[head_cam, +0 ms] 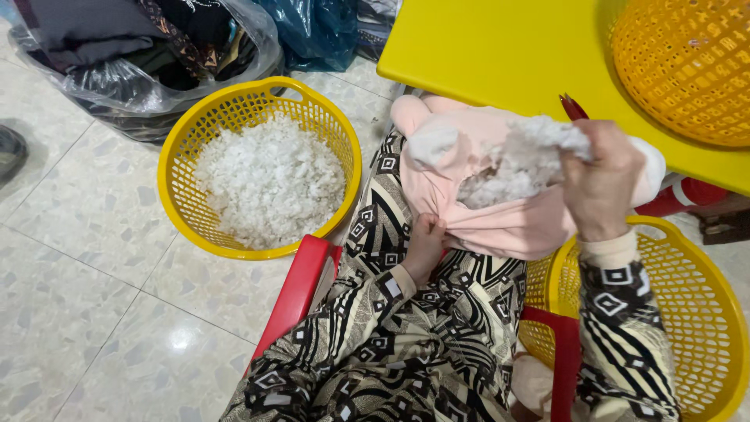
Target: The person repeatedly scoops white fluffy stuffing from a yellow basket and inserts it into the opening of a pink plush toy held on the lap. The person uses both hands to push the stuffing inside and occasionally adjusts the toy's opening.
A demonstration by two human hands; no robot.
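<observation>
On the person's lap lies a pink fabric cover [500,211]. Her left hand [426,246], at six o'clock of it, pinches its edge tight. Her right hand [598,184], wrist bent, at three o'clock, grips a clump of white stuffing [519,160] over the opening.
</observation>
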